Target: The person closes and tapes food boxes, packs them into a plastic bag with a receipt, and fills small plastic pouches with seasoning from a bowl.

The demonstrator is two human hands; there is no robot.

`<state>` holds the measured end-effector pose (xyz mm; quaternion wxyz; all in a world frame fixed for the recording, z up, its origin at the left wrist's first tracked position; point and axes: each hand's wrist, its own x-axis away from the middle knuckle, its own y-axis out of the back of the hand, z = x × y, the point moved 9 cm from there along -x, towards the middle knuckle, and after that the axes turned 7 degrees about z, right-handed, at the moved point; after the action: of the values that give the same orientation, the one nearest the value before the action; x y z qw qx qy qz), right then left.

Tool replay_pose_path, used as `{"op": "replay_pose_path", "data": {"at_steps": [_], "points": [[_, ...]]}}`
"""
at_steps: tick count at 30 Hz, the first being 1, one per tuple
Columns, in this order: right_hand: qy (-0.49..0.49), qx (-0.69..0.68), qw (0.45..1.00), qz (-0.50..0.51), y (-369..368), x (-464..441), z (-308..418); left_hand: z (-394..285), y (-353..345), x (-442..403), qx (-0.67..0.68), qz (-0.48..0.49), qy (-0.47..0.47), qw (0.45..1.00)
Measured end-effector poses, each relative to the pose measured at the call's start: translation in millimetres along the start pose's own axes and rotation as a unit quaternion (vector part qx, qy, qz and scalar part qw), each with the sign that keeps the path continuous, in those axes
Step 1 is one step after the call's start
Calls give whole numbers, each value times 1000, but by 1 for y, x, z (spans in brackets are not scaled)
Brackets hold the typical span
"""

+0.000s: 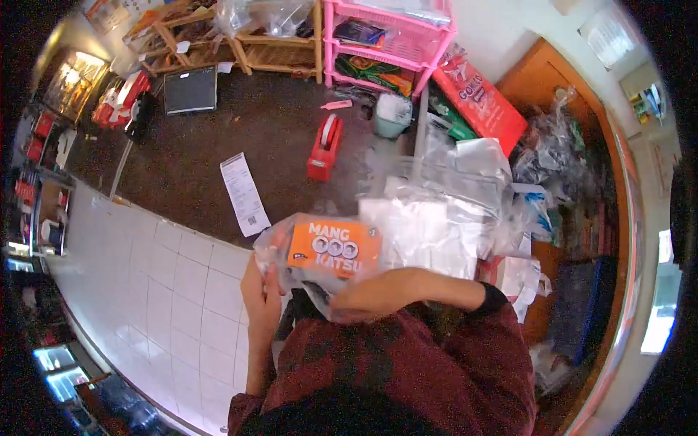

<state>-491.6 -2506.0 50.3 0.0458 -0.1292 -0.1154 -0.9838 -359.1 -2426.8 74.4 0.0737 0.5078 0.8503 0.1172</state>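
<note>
An orange-topped box (334, 247) printed "MANG KATSU" sits inside a clear plastic bag (270, 236), close in front of my body. My left hand (265, 285) is closed on the bag at its left side, with the thumb upright against the plastic. My right hand (363, 296) lies across the lower right edge of the bag, smeared by motion. Its fingers are hidden by the plastic, so I cannot tell how they are bent. Beyond the bag, a printed receipt (245, 194) lies on the dark counter (196, 145).
A red tape dispenser (324, 147), a pink marker (337, 105) and a green container (392, 116) stand or lie farther back. Stacked clear plastic bags (436, 225) cover the right side. A pink rack (389, 43) and wooden shelves (280, 54) line the back.
</note>
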Motion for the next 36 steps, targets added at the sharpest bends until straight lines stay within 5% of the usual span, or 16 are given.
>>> {"op": "replay_pose_path", "data": {"at_steps": [2, 4, 6, 7, 9, 14, 16, 18, 21, 26, 27, 29, 31, 32, 35, 36], "points": [[232, 174, 955, -66, 46, 28, 66, 0, -1, 5, -3, -4, 7, 1000], [49, 165, 926, -336, 162, 54, 22, 3, 0, 6, 10, -14, 17, 1000], [-63, 247, 821, -511, 258, 92, -88, 4, 1, 7, 22, -21, 29, 999], [-95, 402, 731, -543, 284, 112, -143, 3, 1, 7, 18, -21, 30, 999], [-243, 462, 667, -532, 300, 137, -202, 2, 4, 5, 12, -24, 28, 999], [-158, 436, 737, -492, 304, 147, -209, 10, 10, 5, -40, -34, 15, 999], [-170, 310, 795, -493, 318, 159, -220, 4, 10, 4, -26, -40, 15, 999], [-192, 312, 779, -509, 321, 163, -221, 0, 10, 1, -10, -45, 9, 999], [19, 357, 763, -539, 301, 146, -192, -4, 6, -4, -21, -31, -8, 999], [-204, 327, 764, -517, 322, 146, -244, 8, 11, 2, -137, -36, -63, 988], [-141, 314, 765, -544, 316, 156, -212, 5, 12, 4, -164, -36, -76, 983], [-38, 401, 662, -632, 321, 188, -160, 3, 10, 1, -62, -15, -14, 998], [-102, 319, 631, -699, 323, 215, -90, 6, 16, 2, -80, -15, -24, 996], [-33, 343, 605, -718, 307, 218, -33, 5, 17, 2, -98, -12, -36, 994], [157, 292, 580, -744, 221, 182, 103, -14, 19, -9, -18, 12, -14, 1000], [129, 441, 573, -679, 185, 150, 134, -14, 18, -13, -22, 15, -10, 1000]]}}
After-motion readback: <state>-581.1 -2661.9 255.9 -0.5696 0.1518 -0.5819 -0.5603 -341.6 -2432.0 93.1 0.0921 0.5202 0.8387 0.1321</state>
